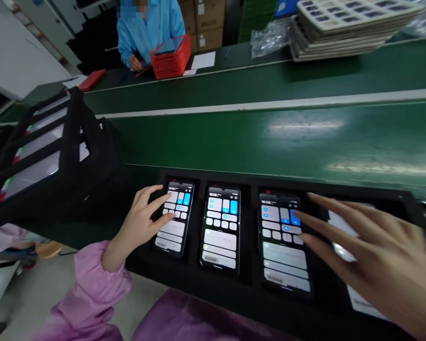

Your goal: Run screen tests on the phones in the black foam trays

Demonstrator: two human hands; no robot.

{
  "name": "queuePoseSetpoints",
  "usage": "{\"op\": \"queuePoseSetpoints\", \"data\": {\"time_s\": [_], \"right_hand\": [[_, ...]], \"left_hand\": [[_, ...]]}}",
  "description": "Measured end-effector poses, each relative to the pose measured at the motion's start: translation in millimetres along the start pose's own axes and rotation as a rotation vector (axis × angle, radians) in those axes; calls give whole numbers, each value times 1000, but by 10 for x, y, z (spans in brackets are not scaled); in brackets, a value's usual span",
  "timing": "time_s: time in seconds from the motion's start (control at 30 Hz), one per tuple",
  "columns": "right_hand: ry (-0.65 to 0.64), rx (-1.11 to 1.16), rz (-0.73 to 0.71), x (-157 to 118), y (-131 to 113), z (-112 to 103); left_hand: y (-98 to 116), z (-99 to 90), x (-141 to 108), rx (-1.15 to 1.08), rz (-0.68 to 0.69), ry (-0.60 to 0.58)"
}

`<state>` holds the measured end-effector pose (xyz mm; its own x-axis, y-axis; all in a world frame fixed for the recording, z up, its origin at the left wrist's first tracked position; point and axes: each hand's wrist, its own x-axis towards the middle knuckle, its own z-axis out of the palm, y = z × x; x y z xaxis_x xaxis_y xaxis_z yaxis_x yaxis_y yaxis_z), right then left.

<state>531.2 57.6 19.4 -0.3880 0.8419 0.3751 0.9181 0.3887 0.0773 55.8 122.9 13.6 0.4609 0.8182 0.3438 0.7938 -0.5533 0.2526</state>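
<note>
Three lit smartphones lie face up in slots of a black foam tray (250, 227), each showing a settings panel with the clock at 16:56. My left hand (144, 215) reaches over the left phone (170, 232), fingers apart, the tips on or just above its screen. The middle phone (220, 237) has no hand on it. My right hand (372, 251) stretches in from the right, fingers spread, its tips at the right edge of the right phone (286, 255). Under that hand a whitish device (364, 303) is partly hidden in the tray's last slot.
At left stands a stack of black trays (88, 156) holding pale devices. Across the green bench (206, 137) a person in blue (156, 28) works beside a red pile of trays (172, 59). Stacked pale trays (348, 38) and clear plastic (271, 40) sit back right.
</note>
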Motion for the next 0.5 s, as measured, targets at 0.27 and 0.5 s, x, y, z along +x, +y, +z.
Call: {"op": "queuePoseSetpoints", "data": {"time_s": [0.27,0.5], "right_hand": [[69,21,-172,365,-282,150],[119,10,-224,362,-255,150]], "left_hand": [[85,-69,76,88,-29,-31],[716,133,500,101,196,-158]]}}
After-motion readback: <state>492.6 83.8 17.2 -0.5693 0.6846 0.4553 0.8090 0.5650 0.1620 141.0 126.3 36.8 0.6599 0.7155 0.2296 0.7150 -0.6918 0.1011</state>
